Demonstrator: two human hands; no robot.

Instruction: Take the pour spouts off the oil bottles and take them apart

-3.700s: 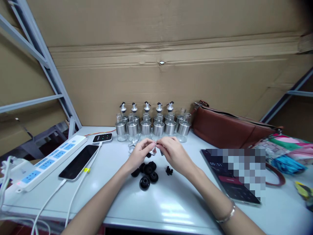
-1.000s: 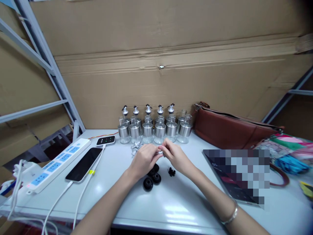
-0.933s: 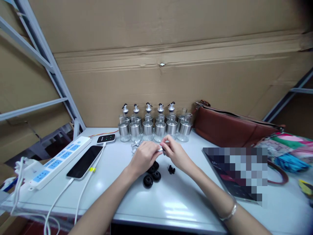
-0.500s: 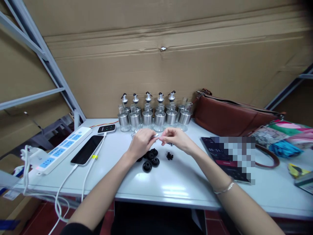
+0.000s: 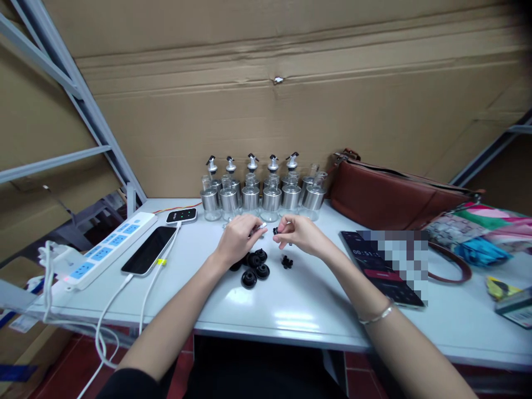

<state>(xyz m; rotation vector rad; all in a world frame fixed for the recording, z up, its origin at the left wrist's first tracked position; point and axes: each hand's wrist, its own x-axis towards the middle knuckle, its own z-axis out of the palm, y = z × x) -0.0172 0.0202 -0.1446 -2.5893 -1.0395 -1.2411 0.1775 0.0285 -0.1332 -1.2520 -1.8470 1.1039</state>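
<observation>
Table (image 5: pixel 313 332), hands (image 5: pixel 269 237) pinching small parts, black stoppers (image 5: pixel 249 278) nearby

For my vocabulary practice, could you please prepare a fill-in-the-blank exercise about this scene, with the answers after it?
The left hand pinches a small white part, while the piece in the right hand is ____ in colour.
The bracelet is on the person's ____ arm.
Pourers sit on ____ of the bottles in the back row.
The colour of the handbag is ____.

Missing words: black; right; five; brown.
</observation>
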